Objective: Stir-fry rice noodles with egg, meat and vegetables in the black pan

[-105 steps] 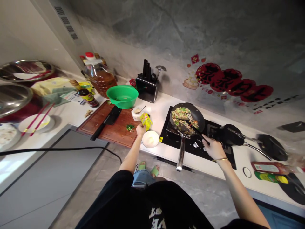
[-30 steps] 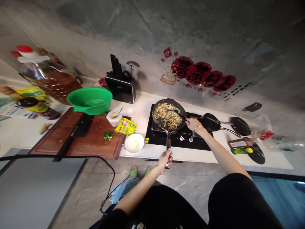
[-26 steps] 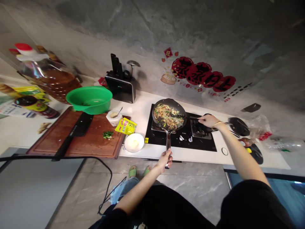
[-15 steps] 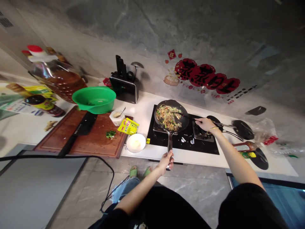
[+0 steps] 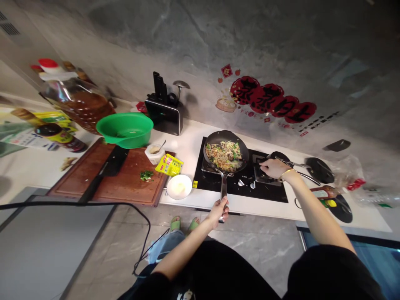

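Note:
A dark frying pan sits on the left burner of the black hob, holding stir-fried bean sprouts with egg and green bits. My left hand is closed around the pan's metal handle, below the counter's front edge. Just right of the pan, over the right burner, my right hand is closed on a dark spatula, which the hand and the dark hob mostly hide; its blade cannot be made out. A white bowl with pale residue stands left of the hob.
Left lie a cutting board with a cleaver and chopped greens, a green basin, seasoning jar and yellow packet. Behind is a knife block. Lids, a bottle and plastic bags crowd the right.
My right hand has moved slightly right and down, drawing the spatula back from the food. The food is spread differently in the pan. My left hand keeps its hold on the handle.

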Available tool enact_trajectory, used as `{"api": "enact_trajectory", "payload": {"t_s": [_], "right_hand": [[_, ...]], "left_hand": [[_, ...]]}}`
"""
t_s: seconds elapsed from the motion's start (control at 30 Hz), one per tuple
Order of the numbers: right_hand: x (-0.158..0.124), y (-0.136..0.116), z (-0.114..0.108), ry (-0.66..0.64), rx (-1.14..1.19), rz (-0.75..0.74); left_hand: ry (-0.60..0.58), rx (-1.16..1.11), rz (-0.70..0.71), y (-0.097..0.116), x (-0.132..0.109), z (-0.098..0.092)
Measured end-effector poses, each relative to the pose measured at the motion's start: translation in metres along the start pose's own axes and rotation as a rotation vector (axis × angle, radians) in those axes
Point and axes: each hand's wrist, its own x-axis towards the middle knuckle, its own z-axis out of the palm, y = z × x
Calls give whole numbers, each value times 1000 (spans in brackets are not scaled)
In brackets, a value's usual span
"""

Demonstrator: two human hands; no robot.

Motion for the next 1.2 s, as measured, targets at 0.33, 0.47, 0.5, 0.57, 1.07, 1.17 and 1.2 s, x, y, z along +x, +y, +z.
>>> {"api": "enact_trajectory", "payload": {"t_s": [0.33,0.47,0.5,0.57,1.07,1.17,1.2], "right_hand": [[31,-45,29,190,-147,33],[50,-26,29,114,-14,99],[46,-13,23,81,11,72],[32,17,5,18,34,-11],[39,-22,40,281,174,-6],[49,-27,57,226,183,29],[49,-28,63,196,189,19]], "left_hand": [[-16,-18,12,0,-1,0],[-4,-7,14,1,-2,1],[-5,-6,13,1,-2,1],[-7,-5,14,0,-1,1],[2,-22,-26,4,-3,1],[1,-18,-15,3,-3,3],[5,-13,-9,2,-2,4]]}}
